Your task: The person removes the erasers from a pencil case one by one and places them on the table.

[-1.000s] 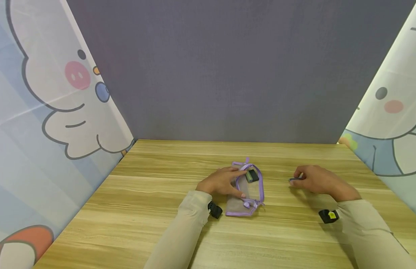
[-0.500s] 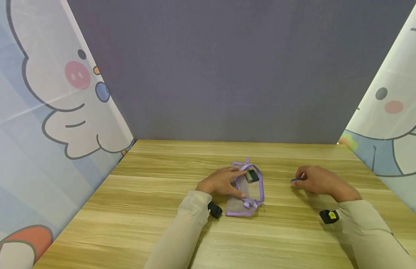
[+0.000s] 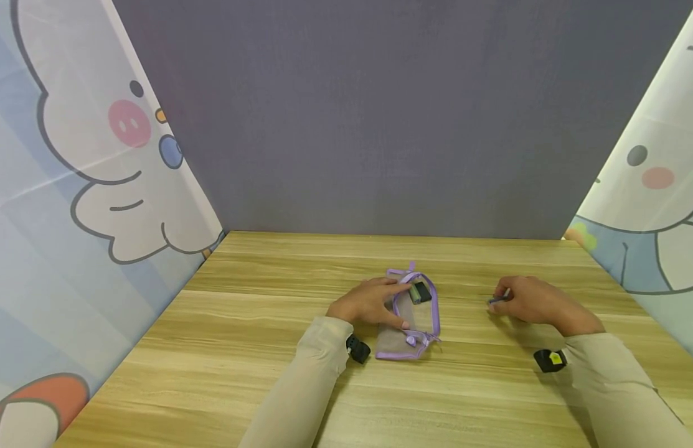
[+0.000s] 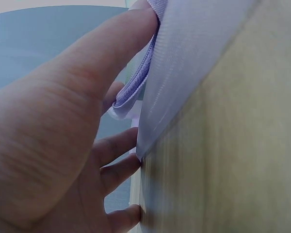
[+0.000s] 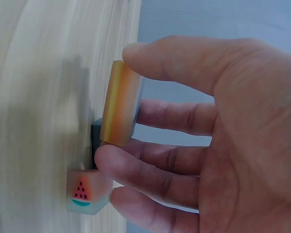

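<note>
A see-through mesh pouch with purple edging (image 3: pixel 393 343) lies on the table, its zip opening facing up. A green block (image 3: pixel 415 294) and a black block (image 3: pixel 423 291) show inside it. My left hand (image 3: pixel 368 303) rests at the pouch, with thumb and index finger spread across the opening; in the left wrist view the purple zip (image 4: pixel 136 85) runs behind the thumb. To the right, my right hand (image 3: pixel 528 302) pinches a small eraser-like block (image 5: pixel 117 104) with yellow and orange bands between thumb and fingers, close over the table.
Beside the right fingers, a small block with a watermelon print (image 5: pixel 85 191) and a dark block (image 5: pixel 96 138) stand on the table; the hand hides both in the head view. A grey panel (image 3: pixel 391 124) rises behind the wooden table (image 3: pixel 256 298), with cartoon-printed sheets at both sides.
My right hand has shifted slightly to the right with the banded block, which has tilted a little. The left hand and the pouch stay in place.
</note>
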Demonstrator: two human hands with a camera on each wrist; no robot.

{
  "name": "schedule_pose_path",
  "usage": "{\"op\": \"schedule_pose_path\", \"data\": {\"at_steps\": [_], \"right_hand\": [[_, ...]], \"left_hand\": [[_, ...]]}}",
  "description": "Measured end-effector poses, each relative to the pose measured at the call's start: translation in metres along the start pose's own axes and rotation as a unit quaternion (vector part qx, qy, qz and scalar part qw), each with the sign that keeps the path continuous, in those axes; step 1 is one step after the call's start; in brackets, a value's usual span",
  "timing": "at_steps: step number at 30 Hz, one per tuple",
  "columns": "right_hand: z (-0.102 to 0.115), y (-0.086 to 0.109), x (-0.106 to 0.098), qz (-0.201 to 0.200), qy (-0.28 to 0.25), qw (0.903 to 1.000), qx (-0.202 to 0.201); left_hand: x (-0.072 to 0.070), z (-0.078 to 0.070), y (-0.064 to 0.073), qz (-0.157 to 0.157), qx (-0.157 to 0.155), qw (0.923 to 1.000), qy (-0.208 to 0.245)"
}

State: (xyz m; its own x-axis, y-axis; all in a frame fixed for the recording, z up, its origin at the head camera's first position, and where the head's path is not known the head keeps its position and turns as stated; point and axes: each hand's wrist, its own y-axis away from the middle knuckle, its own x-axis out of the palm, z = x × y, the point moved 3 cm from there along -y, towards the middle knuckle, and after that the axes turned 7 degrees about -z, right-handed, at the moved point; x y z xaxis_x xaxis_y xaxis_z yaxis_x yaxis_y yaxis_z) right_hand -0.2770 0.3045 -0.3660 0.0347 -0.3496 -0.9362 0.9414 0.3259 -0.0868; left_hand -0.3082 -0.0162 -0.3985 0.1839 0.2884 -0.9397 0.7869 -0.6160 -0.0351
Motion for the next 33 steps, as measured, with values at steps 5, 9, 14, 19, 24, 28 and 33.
{"op": "schedule_pose_path", "data": {"at_steps": [5, 9, 14, 19, 24, 28, 33], "right_hand": [[-0.0008, 0.0006, 0.0001, 0.001, -0.006, 0.9999, -0.009], [-0.0007, 0.0012, -0.0001, 0.002, -0.013, 0.9998, -0.015], [-0.0015, 0.0016, 0.0007, 0.015, -0.016, 0.9997, -0.012], [-0.0035, 0.0025, 0.001, 0.029, -0.023, 0.9993, -0.011], [-0.0048, 0.0028, 0.0015, 0.034, -0.025, 0.999, -0.012], [-0.0053, 0.0026, 0.0023, 0.041, -0.034, 0.9985, -0.014], [-0.0047, 0.0024, 0.0032, 0.046, -0.045, 0.9977, -0.02]], "left_hand": [[0.0005, -0.0003, -0.0009, 0.0, 0.0, 1.0, -0.003], [0.0002, -0.0002, -0.0009, -0.001, 0.002, 1.0, 0.0], [0.0014, 0.0012, -0.0017, 0.0, 0.007, 1.0, 0.002], [0.0019, 0.0017, -0.0027, -0.002, 0.009, 1.0, 0.004], [0.002, 0.0016, -0.003, -0.001, 0.009, 1.0, 0.003], [0.0021, 0.0014, -0.003, 0.001, 0.008, 1.0, 0.003], [0.0024, 0.0013, -0.0034, 0.001, 0.007, 1.0, 0.002]]}}
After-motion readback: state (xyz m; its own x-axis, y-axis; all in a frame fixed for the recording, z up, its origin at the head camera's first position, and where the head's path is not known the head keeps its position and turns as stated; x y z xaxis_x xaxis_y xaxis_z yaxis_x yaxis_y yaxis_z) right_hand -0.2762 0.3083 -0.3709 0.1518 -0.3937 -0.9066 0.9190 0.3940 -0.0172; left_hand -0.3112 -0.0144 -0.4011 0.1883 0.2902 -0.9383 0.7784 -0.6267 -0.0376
